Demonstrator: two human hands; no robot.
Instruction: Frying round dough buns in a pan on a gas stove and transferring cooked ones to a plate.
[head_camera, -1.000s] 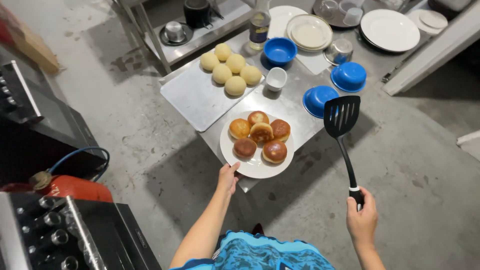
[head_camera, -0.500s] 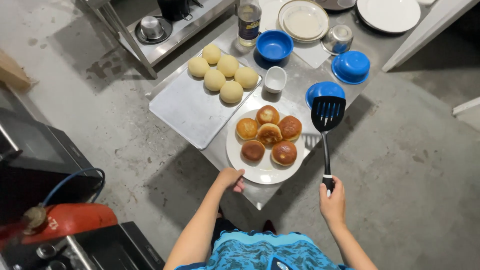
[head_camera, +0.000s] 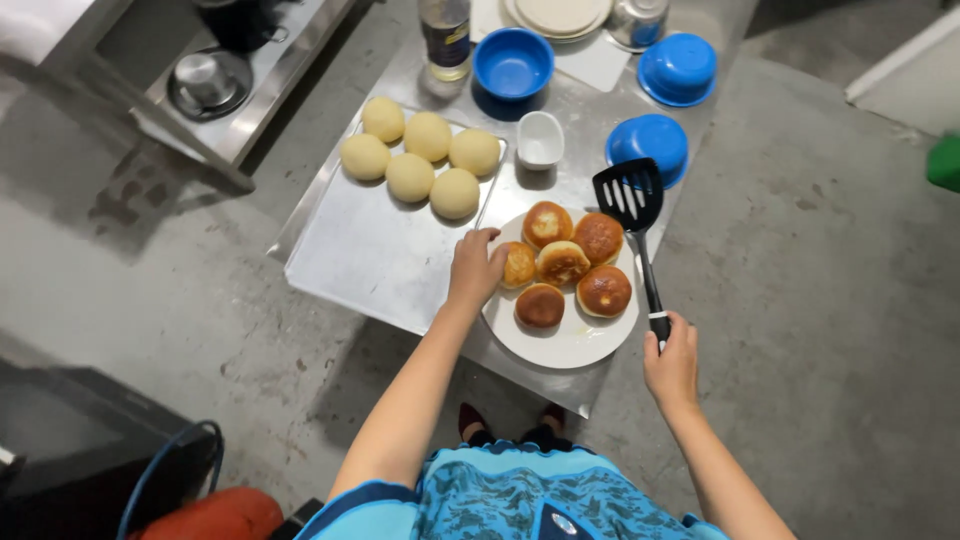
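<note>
Left hand (head_camera: 476, 266) fingers curled on fried bun (head_camera: 517, 265) at white plate (head_camera: 570, 345) edge; soft, probably greasy, pinch sides gently. Right hand (head_camera: 672, 362) fist-grips black spatula (head_camera: 634, 215) handle, light, stiff.

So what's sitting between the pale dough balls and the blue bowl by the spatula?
In the head view, a small white cup stands on the steel table between the dough balls and blue bowl.

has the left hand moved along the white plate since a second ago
Yes. The left hand went from the white round plate's near rim up its left side, toward the metal baking tray, now touching a browned bun.
</note>
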